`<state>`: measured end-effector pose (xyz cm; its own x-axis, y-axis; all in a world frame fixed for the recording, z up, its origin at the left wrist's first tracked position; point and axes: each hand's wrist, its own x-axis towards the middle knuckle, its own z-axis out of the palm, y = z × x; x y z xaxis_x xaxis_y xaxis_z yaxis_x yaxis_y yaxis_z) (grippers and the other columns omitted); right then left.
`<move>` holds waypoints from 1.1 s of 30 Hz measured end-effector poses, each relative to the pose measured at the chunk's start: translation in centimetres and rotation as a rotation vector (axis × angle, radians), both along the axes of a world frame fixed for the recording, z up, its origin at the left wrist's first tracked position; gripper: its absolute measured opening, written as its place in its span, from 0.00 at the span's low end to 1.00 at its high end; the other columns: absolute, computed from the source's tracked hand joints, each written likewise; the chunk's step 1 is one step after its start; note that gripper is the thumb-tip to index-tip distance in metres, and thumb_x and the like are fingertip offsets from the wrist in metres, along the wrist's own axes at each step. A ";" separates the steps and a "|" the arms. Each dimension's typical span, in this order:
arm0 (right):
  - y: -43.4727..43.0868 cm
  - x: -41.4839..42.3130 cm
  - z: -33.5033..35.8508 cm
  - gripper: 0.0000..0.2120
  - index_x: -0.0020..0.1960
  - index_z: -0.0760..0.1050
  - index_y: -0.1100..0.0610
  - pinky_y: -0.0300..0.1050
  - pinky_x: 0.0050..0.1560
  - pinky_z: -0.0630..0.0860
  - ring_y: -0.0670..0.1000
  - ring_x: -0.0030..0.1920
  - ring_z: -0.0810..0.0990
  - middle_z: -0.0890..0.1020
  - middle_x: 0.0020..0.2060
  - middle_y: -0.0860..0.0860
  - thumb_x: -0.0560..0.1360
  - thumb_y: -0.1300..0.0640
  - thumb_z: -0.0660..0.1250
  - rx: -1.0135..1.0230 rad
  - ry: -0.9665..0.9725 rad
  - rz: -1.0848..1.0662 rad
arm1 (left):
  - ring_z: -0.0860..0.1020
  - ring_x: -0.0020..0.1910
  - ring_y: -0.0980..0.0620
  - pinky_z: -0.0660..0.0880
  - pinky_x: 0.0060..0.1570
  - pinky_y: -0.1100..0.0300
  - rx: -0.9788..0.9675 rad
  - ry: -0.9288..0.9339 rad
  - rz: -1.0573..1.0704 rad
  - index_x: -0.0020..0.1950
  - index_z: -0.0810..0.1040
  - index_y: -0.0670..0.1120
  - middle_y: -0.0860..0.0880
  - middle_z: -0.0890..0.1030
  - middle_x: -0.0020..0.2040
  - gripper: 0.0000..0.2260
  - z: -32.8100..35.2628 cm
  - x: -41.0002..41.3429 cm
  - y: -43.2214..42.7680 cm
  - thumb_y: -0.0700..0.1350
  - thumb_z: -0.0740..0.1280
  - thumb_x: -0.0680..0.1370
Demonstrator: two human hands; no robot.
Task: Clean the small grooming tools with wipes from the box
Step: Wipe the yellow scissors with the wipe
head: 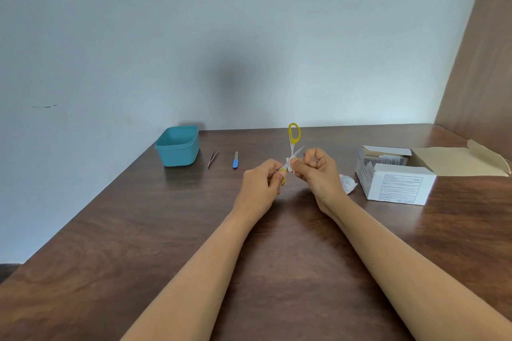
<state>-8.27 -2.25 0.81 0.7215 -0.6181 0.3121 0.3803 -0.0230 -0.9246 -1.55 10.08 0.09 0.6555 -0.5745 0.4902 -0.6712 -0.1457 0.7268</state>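
Note:
Small scissors with yellow handles (294, 134) are held spread wide above the table's middle. My left hand (261, 181) grips the lower yellow handle. My right hand (315, 167) pinches a white wipe (290, 164) around one blade near the pivot. The other handle loop points up and away. Tweezers (213, 158) and a nail file with a blue handle (235, 160) lie on the table to the left. The open white wipe box (399, 184) sits to the right, with packets inside.
A teal plastic tub (178, 146) stands at the back left by the wall. A torn wipe wrapper (347, 183) lies between my right hand and the box. The box lid (460, 159) is flapped out to the right. A wooden panel (482, 63) borders the table's right side.

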 end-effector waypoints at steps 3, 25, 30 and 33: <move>-0.1 0.0 0.0 0.18 0.40 0.64 0.55 0.41 0.39 0.71 0.45 0.26 0.72 0.76 0.22 0.46 0.71 0.74 0.67 0.078 0.001 0.007 | 0.75 0.29 0.58 0.75 0.39 0.60 0.002 0.006 -0.009 0.46 0.77 0.45 0.48 0.81 0.36 0.05 -0.1 0.0 0.0 0.42 0.64 0.80; 0.0 0.0 0.3 0.21 0.40 0.60 0.53 0.37 0.35 0.74 0.46 0.26 0.71 0.75 0.22 0.47 0.70 0.70 0.71 0.335 -0.034 0.013 | 0.76 0.29 0.60 0.73 0.37 0.67 -0.008 0.018 -0.046 0.45 0.76 0.46 0.51 0.81 0.36 0.05 0.0 0.0 -0.1 0.43 0.63 0.80; 0.0 0.0 0.1 0.17 0.40 0.63 0.54 0.37 0.36 0.76 0.45 0.25 0.73 0.72 0.20 0.46 0.73 0.68 0.69 0.261 -0.014 0.011 | 0.76 0.28 0.61 0.72 0.36 0.70 0.002 0.030 -0.053 0.46 0.76 0.45 0.52 0.80 0.35 0.05 0.0 0.0 0.0 0.43 0.63 0.80; 0.0 -0.2 0.2 0.16 0.42 0.64 0.55 0.38 0.38 0.76 0.44 0.25 0.74 0.74 0.20 0.45 0.72 0.69 0.70 0.232 -0.002 0.016 | 0.76 0.28 0.61 0.72 0.35 0.70 0.012 0.032 -0.052 0.46 0.76 0.45 0.52 0.80 0.35 0.05 0.0 0.0 0.0 0.43 0.63 0.80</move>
